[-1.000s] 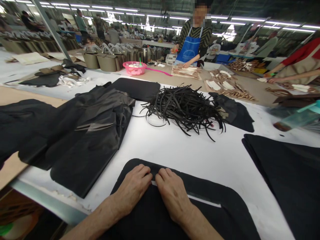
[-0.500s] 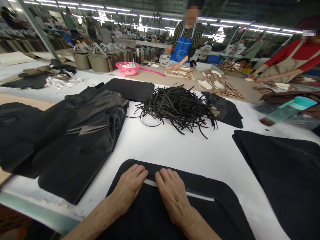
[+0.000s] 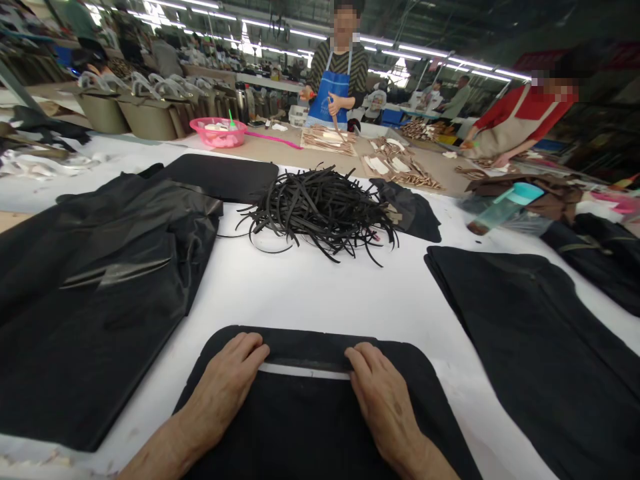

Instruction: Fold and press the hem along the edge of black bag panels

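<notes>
A black panel with rounded corners, leather or fabric I cannot tell, lies flat in front of me. Across its upper part runs a narrow white strip, with a black band above it. My left hand is at the left end of that strip, its fingers curled down onto the band. At the strip's right end my right hand bends its fingers onto the band in the same way. Both hands' fingertips are partly hidden, and a stretch of white strip shows between them.
Beyond the panel sits a heap of thin black strips. Black pieces lie at left, a black stack at right. A teal-lidded bottle lies tilted. A pink basin and two people at work are farther back.
My hands have moved apart along the band, the right one farther right, baring more white strip between them. The whole view has turned a little to the right.
</notes>
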Motion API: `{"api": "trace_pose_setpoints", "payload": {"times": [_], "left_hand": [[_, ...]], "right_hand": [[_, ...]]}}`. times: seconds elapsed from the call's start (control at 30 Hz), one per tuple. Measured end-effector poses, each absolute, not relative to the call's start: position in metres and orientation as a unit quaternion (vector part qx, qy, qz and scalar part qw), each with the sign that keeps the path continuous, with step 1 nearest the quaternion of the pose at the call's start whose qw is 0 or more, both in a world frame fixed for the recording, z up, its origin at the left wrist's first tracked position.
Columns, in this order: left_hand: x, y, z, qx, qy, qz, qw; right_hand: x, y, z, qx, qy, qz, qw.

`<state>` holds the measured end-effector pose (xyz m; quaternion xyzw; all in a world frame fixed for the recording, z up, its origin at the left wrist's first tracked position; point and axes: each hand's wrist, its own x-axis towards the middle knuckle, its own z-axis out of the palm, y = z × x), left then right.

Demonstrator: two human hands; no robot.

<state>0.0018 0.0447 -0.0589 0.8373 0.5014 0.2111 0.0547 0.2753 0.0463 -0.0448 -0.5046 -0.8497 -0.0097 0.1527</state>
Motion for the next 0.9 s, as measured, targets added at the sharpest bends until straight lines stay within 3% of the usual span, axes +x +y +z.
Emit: {"api": "trace_pose_setpoints", "payload": {"times": [0.2, 0.6, 0.9], "left_hand": [[0.005, 0.05, -0.048, 0.828, 0.511, 0.189, 0.136], [0.011, 0.049, -0.051, 0.807, 0.539, 0.185, 0.157], [0.024, 0.048, -0.042, 0.778, 0.608, 0.089, 0.131]], "right_hand": [[0.264, 0.053, -0.043, -0.483, -0.859, 0.065, 0.161], [0.266, 0.057, -0.049, -0.505, -0.84, 0.146, 0.135], [0.254, 0.057, -0.05, -0.548, -0.831, 0.063, 0.073]]}}
